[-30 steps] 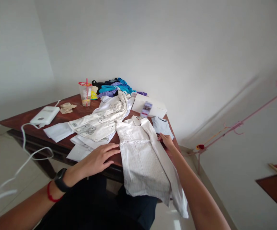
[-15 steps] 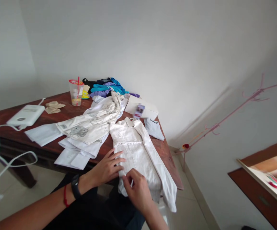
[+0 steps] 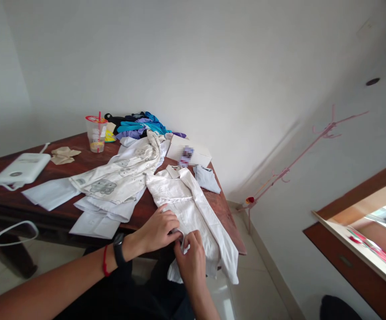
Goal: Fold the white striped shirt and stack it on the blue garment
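A white long-sleeved shirt lies partly folded at the right end of the dark wooden table, its lower part hanging past the front edge. One sleeve runs down its right side. My left hand is closed on the shirt's left edge, with a bit of cloth pinched up. Just right of it, my right hand pinches the same raised edge between thumb and fingers. Left of this shirt, a cream garment with grey bear prints lies over white clothing.
A clear cup with a red straw stands near a colourful clothes heap. A white device with a cable and a beige cloth lie left. Behind the shirt are a white box and folded grey cloth. A pink rack stands right.
My left hand has gone from lying spread on the shirt to gripping its left edge. The edge is now lifted between both hands. The view has shifted slightly right.
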`<state>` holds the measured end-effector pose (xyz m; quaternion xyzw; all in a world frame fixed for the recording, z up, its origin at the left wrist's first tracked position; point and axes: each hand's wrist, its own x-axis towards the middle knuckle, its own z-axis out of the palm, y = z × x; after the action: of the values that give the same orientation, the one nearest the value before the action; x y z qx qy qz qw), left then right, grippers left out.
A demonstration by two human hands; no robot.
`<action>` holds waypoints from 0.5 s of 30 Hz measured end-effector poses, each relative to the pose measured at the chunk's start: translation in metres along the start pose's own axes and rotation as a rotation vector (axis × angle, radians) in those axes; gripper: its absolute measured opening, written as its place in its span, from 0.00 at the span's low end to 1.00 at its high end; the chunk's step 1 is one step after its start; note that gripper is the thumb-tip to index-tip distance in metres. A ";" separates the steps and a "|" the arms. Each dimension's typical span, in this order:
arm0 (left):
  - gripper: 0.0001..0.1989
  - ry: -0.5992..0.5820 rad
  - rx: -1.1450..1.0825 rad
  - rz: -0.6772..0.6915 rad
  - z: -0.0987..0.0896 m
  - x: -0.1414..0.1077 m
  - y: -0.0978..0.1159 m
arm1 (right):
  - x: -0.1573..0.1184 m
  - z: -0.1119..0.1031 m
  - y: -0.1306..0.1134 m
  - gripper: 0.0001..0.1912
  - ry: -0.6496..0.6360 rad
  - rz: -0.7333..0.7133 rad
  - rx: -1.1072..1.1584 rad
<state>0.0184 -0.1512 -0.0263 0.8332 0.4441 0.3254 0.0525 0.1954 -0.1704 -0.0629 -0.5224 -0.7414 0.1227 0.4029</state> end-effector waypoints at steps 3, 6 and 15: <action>0.11 -0.011 0.005 0.022 -0.002 0.005 0.001 | 0.002 -0.008 0.001 0.09 0.043 0.014 0.023; 0.12 -0.025 0.012 0.060 -0.008 0.008 -0.002 | 0.002 -0.020 0.004 0.04 0.017 0.060 0.042; 0.32 -0.139 0.273 0.130 -0.048 0.011 -0.058 | 0.006 -0.071 0.020 0.18 -0.131 0.159 0.232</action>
<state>-0.0469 -0.1176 -0.0054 0.8802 0.4244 0.2062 -0.0517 0.2601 -0.1740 -0.0266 -0.5204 -0.7033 0.2726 0.4003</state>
